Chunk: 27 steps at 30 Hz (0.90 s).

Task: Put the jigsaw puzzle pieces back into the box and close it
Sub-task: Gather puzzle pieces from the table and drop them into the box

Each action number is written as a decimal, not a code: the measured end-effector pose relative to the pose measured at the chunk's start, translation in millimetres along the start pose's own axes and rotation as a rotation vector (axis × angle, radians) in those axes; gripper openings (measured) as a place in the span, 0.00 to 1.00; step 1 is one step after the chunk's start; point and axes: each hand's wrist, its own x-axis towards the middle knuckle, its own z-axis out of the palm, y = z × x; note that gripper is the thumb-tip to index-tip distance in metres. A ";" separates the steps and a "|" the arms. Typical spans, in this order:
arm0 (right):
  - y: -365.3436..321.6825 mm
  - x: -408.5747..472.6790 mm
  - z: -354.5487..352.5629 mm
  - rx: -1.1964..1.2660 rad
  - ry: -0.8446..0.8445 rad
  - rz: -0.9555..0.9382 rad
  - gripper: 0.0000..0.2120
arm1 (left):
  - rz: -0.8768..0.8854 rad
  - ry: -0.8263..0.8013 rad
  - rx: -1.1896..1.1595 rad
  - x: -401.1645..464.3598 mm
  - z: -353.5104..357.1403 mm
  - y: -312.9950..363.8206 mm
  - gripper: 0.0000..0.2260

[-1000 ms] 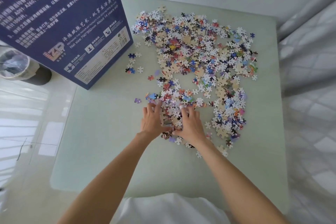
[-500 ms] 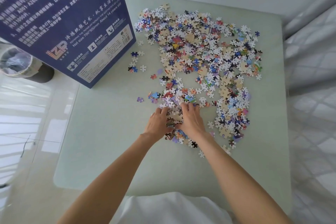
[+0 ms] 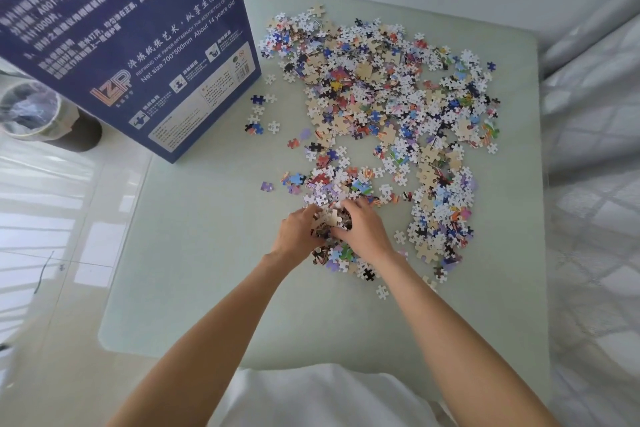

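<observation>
Loose puzzle pieces (image 3: 381, 97) scattered; blue box (image 3: 131, 38) upright.

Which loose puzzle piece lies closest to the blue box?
The white piece just off the box's near right corner. The dark blue piece and the other strays sit farther from it, toward the hands.

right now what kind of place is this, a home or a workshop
Most likely a home, perhaps a bedroom or living room. A pale green table holds loose puzzle pieces beside a blue puzzle box, a lined waste bin stands on the glossy tiled floor, and quilted white fabric, possibly bedding, lies alongside.
</observation>
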 end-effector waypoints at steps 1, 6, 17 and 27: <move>0.2 0.4 -0.6 0.002 0.016 -0.005 0.19 | -0.002 0.000 -0.010 -0.4 -1.1 -0.5 0.24; 1.2 1.6 -4.4 0.089 0.073 0.036 0.16 | -0.028 -0.006 0.000 0.9 -6.9 -5.9 0.16; 11.8 -3.6 -19.2 0.110 0.092 0.085 0.14 | -0.039 0.025 0.009 0.0 -19.5 -15.8 0.13; 11.6 -7.0 -26.3 -0.042 -0.024 -0.024 0.19 | -0.014 0.139 -0.057 -12.7 -43.0 -21.7 0.10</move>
